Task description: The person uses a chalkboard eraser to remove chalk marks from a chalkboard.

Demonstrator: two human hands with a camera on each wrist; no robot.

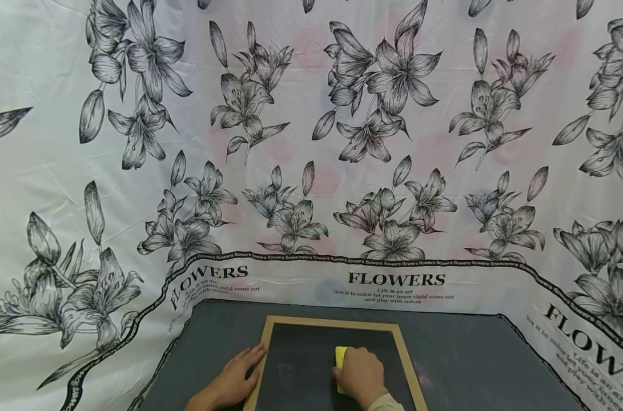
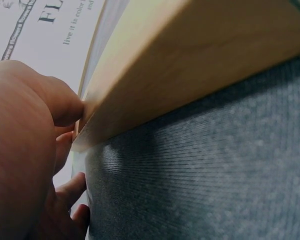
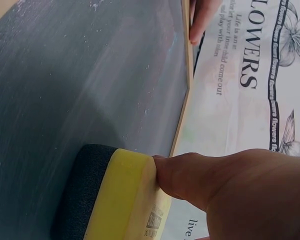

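A small blackboard (image 1: 301,365) with a light wooden frame (image 1: 337,324) lies on the dark grey surface. At its left side, my left hand (image 1: 234,374) touches the frame edge with fingers extended. The left wrist view shows the thumb (image 2: 65,102) against the wooden side. My right hand (image 1: 364,374) grips a yellow blackboard eraser (image 1: 340,359) over the board's right half. Up close in the right wrist view, the eraser (image 3: 121,190) has a dark felt face against the board, and the thumb (image 3: 182,172) presses its back. Faint pale smears mark the board.
Dark grey cloth (image 1: 460,354) covers the surface around the board. Behind and at both sides hangs a white curtain (image 1: 301,142) printed with black lilies and the word FLOWERS.
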